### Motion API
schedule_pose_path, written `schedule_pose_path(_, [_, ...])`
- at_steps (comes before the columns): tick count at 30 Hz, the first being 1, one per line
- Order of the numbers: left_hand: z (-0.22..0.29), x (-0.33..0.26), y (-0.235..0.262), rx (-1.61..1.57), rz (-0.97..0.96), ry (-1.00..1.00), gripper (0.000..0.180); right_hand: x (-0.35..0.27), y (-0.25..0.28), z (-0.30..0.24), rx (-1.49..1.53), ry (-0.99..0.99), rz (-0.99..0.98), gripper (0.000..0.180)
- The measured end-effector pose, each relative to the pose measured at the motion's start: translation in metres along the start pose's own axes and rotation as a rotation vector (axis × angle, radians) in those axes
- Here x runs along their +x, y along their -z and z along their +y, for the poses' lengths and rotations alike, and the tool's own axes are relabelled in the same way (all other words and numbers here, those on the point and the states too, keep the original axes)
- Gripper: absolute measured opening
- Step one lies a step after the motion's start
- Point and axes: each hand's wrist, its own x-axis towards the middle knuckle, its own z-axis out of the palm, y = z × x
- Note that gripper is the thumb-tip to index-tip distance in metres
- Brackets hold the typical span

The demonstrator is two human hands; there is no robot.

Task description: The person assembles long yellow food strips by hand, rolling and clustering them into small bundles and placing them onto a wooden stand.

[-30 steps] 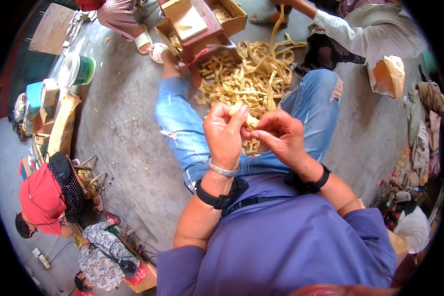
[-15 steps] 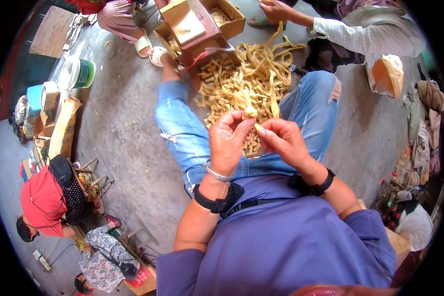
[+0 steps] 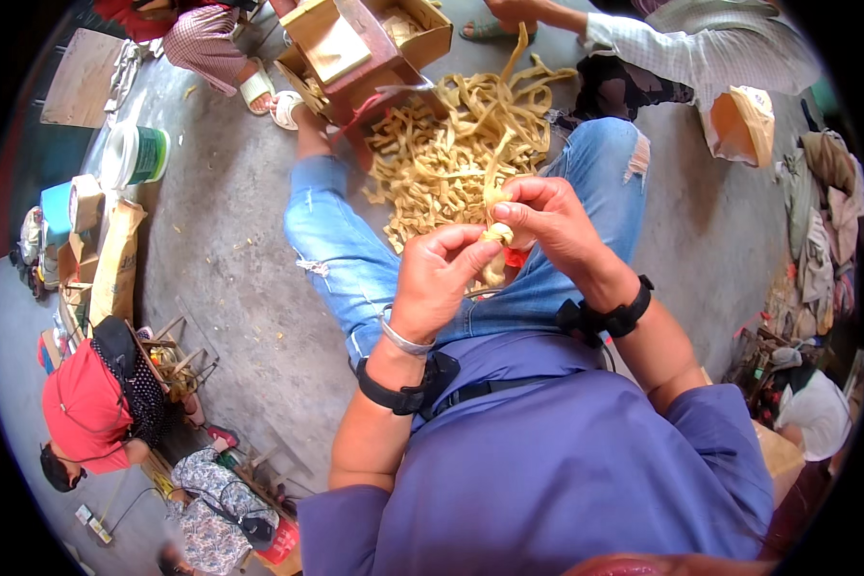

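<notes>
A tan, flat strip [image 3: 493, 173] runs up from between my hands, with a rounded knot [image 3: 497, 233] in it. My left hand [image 3: 442, 278] pinches the knot between thumb and fingertips. Just above and to the right, my right hand [image 3: 552, 226] closes thumb and forefinger on the strip where it leaves the knot. Both hands are held over my lap, in front of a heap of similar tan strips [image 3: 422, 163] on the floor between my legs. A small red thing [image 3: 516, 257] shows partly behind my hands.
Beyond the heap stands a reddish-brown wooden stand [image 3: 365, 82] with open boxes. A co-worker's sleeve [image 3: 653, 43] is at the far right, near an open paper bag [image 3: 742, 125]. A white-green bucket [image 3: 136, 154] stands left; two people sit lower left.
My right hand has moved up from below the knot to above it, and the left hand now pinches the knot from below. The whole view has shifted slightly.
</notes>
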Motion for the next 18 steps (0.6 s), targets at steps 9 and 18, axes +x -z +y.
schedule_pose_path(9, [-0.002,0.007,0.004,-0.108,-0.038,0.102,0.016,0.010,0.001,-0.001,-0.420,0.215,-0.031,0.018])
schedule_pose_path(18, [-0.012,0.016,0.016,-0.301,0.094,0.015,0.021,-0.034,-0.016,0.027,-0.472,-0.018,0.012,0.022])
